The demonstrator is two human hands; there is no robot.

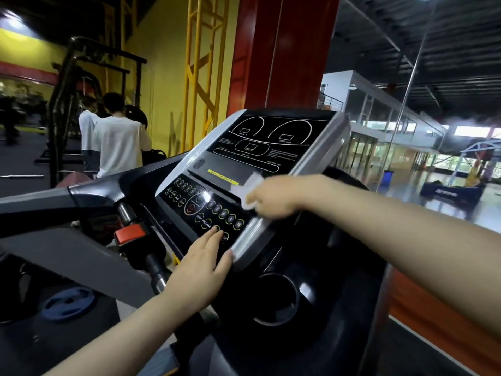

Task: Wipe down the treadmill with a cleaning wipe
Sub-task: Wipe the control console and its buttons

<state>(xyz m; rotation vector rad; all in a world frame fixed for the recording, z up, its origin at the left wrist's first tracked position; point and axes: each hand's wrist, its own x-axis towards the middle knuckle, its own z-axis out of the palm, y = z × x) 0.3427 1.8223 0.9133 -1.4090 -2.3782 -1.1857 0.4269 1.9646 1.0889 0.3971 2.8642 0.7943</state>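
Right fingers blurred, curled round a white cleaning wipe, pressed on the treadmill console just right of the yellow strip. Wipe's long axis running up and right, toward the console's silver edge. Left fingers straight, close together, resting flat on the lower buttons. Cup holder below. Two people in white tops far left

Two people in white tops by a rack; blue weight plate lying low left; red pillar.
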